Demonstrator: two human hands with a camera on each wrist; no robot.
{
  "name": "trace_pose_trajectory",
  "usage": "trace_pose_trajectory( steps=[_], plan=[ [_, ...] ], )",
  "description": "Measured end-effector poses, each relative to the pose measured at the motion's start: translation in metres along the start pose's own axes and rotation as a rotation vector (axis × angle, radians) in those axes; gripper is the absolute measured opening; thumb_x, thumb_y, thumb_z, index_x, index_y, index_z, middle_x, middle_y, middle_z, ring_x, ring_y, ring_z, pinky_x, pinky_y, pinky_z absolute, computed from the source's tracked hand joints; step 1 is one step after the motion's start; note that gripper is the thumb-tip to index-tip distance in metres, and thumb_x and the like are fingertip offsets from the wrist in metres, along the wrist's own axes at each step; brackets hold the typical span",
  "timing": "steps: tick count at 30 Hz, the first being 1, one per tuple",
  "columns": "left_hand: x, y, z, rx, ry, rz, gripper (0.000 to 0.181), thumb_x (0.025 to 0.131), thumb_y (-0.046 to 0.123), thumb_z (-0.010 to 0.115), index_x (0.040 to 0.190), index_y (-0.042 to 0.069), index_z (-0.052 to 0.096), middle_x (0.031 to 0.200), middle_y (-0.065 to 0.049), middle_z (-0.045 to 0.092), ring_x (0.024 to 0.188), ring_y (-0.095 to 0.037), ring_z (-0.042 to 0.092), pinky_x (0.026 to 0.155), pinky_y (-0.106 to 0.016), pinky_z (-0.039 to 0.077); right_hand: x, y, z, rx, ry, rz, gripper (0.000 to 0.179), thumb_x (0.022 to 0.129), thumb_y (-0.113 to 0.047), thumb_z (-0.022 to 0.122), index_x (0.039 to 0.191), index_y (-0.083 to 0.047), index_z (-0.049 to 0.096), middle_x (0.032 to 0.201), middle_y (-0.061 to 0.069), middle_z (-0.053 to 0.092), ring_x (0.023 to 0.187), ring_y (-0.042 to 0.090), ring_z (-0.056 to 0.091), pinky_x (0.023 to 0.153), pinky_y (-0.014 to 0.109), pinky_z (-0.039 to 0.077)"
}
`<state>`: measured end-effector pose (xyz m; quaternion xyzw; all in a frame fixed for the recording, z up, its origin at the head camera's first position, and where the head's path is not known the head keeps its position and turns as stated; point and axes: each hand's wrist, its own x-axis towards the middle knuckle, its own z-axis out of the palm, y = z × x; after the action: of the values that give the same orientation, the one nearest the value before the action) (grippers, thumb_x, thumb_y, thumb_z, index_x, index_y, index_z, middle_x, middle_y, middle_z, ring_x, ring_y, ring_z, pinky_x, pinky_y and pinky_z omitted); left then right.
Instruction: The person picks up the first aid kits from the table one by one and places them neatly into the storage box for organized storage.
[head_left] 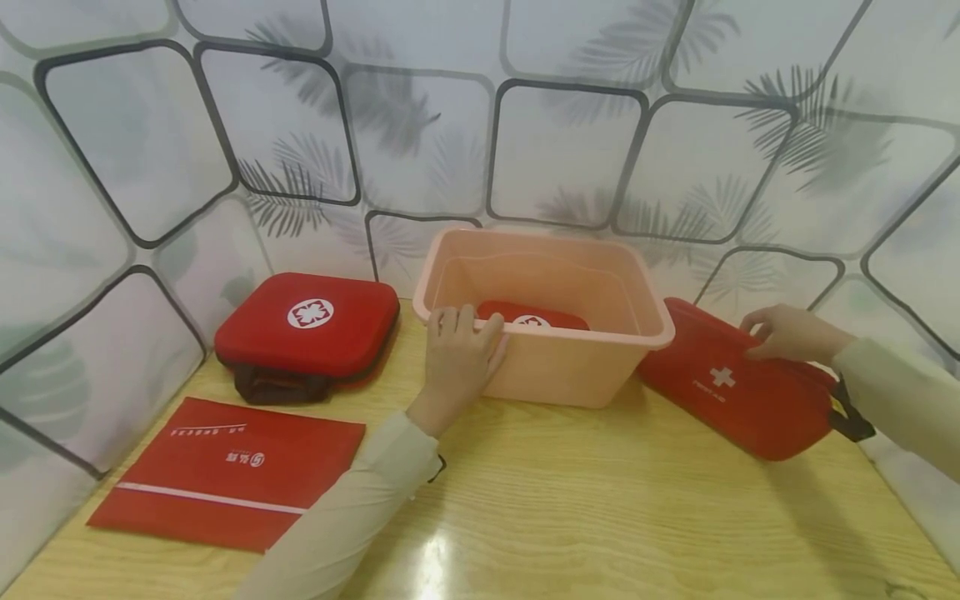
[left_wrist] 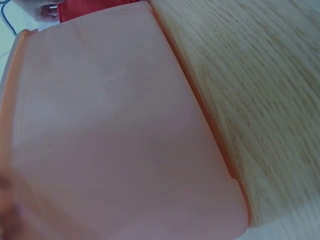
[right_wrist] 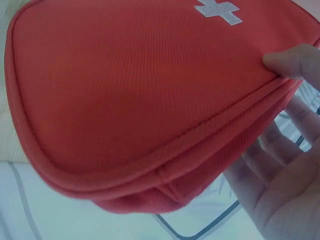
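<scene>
My left hand [head_left: 457, 362] grips the near rim of a peach plastic bin [head_left: 558, 367], fingers hooked over the edge. Inside the bin lies a red case with a white round emblem [head_left: 525, 312], its lower part hidden by the front wall. My right hand [head_left: 797, 332] holds a red first aid pouch [head_left: 697, 342] by its upper edge, tilted, just right of the bin. In the right wrist view the thumb [right_wrist: 285, 62] presses the pouch's front, near the white cross, while the fingers reach behind. The bin's outer wall [left_wrist: 115, 110] fills most of the left wrist view.
A red hard case with a dark handle [head_left: 315, 325] sits left of the bin by the wall. Nearer me lies a flat red packet with a white stripe [head_left: 232, 475]. Patterned fabric walls [head_left: 420, 125] enclose the wooden table [head_left: 600, 508] at the back and sides.
</scene>
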<state>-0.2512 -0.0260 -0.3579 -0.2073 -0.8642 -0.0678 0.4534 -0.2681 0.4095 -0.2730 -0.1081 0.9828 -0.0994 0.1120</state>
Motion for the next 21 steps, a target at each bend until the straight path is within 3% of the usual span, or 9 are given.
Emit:
trace_pose_trajectory(
  steps=[6,21],
  plan=[
    [0.000,0.001,0.000,-0.004,0.001,0.002,0.018,0.088,0.033,0.060,0.097,0.018,0.058,0.085,-0.008,0.056,0.084,-0.026,0.055,0.086,-0.041,0.038,-0.002,0.005,0.004,-0.033,0.009,-0.031,0.034,0.077,-0.016,0.071,0.101,0.004,0.059,0.093,0.028,0.066,0.083,0.038,0.065,0.068,0.046,0.052],
    [0.000,0.001,0.000,-0.003,0.001,-0.003,0.018,0.088,0.034,0.060,0.097,0.018,0.058,0.084,-0.008,0.056,0.084,-0.026,0.056,0.086,-0.041,0.038,0.000,0.009,0.010,0.009,0.022,-0.025,0.032,0.078,-0.021,0.073,0.096,-0.001,0.056,0.094,0.025,0.066,0.076,0.029,0.066,0.066,0.043,0.053]
  ],
)
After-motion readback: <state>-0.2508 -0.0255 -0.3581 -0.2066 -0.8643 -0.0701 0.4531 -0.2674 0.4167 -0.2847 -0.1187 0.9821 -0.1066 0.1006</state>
